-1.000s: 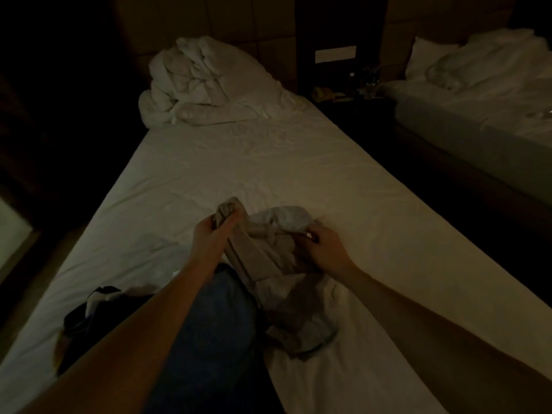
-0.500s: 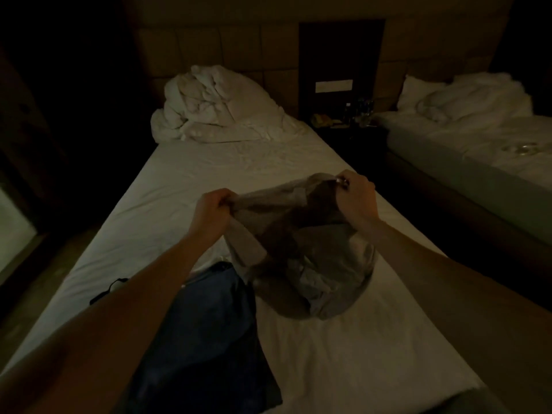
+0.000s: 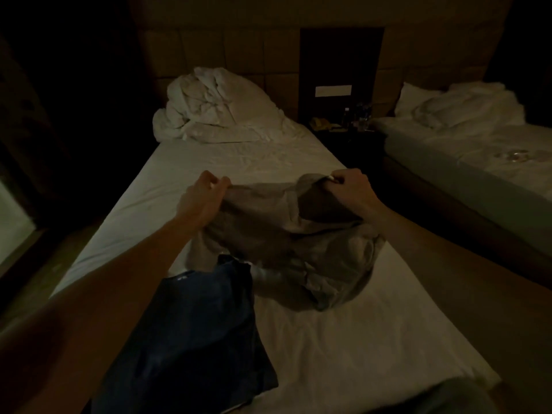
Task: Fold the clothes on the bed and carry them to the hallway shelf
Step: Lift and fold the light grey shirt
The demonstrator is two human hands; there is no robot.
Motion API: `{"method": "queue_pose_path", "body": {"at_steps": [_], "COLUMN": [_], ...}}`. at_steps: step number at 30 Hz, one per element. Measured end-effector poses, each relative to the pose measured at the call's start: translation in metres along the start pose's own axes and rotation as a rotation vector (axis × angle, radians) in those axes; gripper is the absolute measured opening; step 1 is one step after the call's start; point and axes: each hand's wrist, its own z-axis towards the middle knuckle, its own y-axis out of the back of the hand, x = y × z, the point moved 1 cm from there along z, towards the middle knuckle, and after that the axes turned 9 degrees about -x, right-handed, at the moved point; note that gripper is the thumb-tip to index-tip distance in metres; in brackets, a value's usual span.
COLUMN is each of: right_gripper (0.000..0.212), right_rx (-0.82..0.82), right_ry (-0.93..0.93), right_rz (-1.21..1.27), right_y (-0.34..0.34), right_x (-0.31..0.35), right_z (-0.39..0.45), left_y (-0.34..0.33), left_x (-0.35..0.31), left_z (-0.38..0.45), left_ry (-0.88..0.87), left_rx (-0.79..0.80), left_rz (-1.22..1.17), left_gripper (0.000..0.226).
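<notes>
- Both hands were pinching the top edge of the tan garment [image 3: 286, 228]: left hand [image 3: 206, 195] on one corner, right hand [image 3: 352, 189] on the other, fingers curled round the cloth.
- Garment hung between them over the bed [image 3: 239, 156]; its lower part was bunched on the sheet.
- Looked thin, light and limp. No stiffness, so it should sag wherever unsupported.
- Not fragile or slippery, by my guess; a pinch at each corner seemed enough.
- Best hold: the two top corners, kept well apart so the cloth hangs flat for folding.
- Blue garment [image 3: 194, 339] lay flat on the bed just beside it, lower edge of the tan one touching or overlapping it; couldn't tell which in that dim light.
- White duvet [image 3: 215, 112] heaped at the head of the bed, well apart.
</notes>
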Motion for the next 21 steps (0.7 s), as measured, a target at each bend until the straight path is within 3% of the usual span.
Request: {"method": "queue_pose_path", "body": {"at_steps": [2, 4, 6, 8, 10, 13, 15, 17, 19, 21], "right_gripper": [0.044, 0.038, 0.035, 0.037, 0.037, 0.021, 0.023, 0.013, 0.010, 0.009], "right_rx": [0.041, 0.075, 0.099, 0.131, 0.179, 0.350, 0.433, 0.463, 0.435, 0.369], "right_ry": [0.076, 0.130, 0.172, 0.194, 0.205, 0.240, 0.315, 0.349, 0.297, 0.098], "right_rz": [0.047, 0.033, 0.035, 0.041, 0.010, -0.139, -0.366, -0.487, -0.419, -0.165], "right_y": [-0.002, -0.011, -0.021, -0.025, -0.021, -0.012, -0.015, -0.022, -0.026, -0.026], "right_x": [0.014, 0.025, 0.033, 0.034, 0.027, 0.005, -0.016, -0.035, -0.046, -0.047], "right_z": [0.000, -0.001, -0.003, -0.005, -0.005, -0.011, -0.019, -0.025, -0.030, -0.032], "left_y": [-0.011, -0.025, -0.036, -0.045, -0.041, -0.024, -0.013, -0.007, -0.002, 0.001], "left_x": [-0.003, -0.012, -0.018, -0.017, -0.014, -0.009, -0.009, -0.008, -0.004, 0.002], "left_z": [-0.009, -0.028, -0.047, -0.049, -0.043, -0.030, -0.024, -0.016, -0.008, -0.003], "left_ry": [-0.074, -0.266, -0.432, -0.526, -0.496, -0.491, -0.483, -0.382, -0.297, -0.296], "left_rx": [0.261, 0.480, 0.617, 0.571, 0.433, 0.315, 0.288, 0.262, 0.239, 0.208], "left_rz": [-0.013, -0.040, 0.008, 0.027, -0.031, -0.160, -0.194, -0.266, -0.338, -0.305], "left_gripper": [0.069, 0.106, 0.104, 0.051, 0.002, 0.021, 0.027, 0.023, 0.010, 0.012]}}
